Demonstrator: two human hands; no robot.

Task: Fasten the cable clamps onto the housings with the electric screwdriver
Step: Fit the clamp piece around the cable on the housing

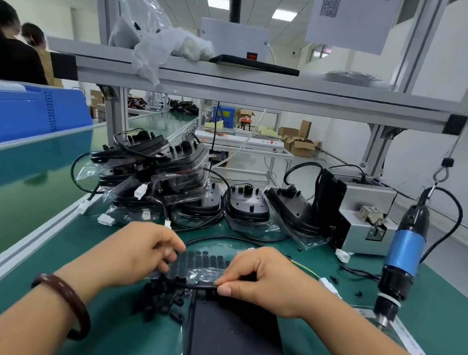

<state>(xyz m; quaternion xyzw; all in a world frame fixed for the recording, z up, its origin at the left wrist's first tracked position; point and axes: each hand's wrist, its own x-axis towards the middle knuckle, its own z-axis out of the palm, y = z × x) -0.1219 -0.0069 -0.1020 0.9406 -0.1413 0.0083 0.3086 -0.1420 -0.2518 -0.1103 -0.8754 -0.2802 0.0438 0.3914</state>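
Observation:
A black housing (201, 261) in a clear bag lies on the green mat in front of me, its far half showing between my hands. My left hand (139, 253) holds its left edge with curled fingers. My right hand (265, 279) pinches a thin black cable (198, 286) that runs across the housing's near edge. A heap of small black cable clamps (158, 299) lies just below my left hand. The blue and black electric screwdriver (402, 256) hangs from a hook at the right, tip down, apart from both hands.
A pile of bagged black housings (157, 178) with cables and white connectors fills the bench behind my hands. A grey screw feeder box (366, 219) stands at the right. A black pad (232, 337) lies at the near edge. A blue bin (27, 112) sits far left.

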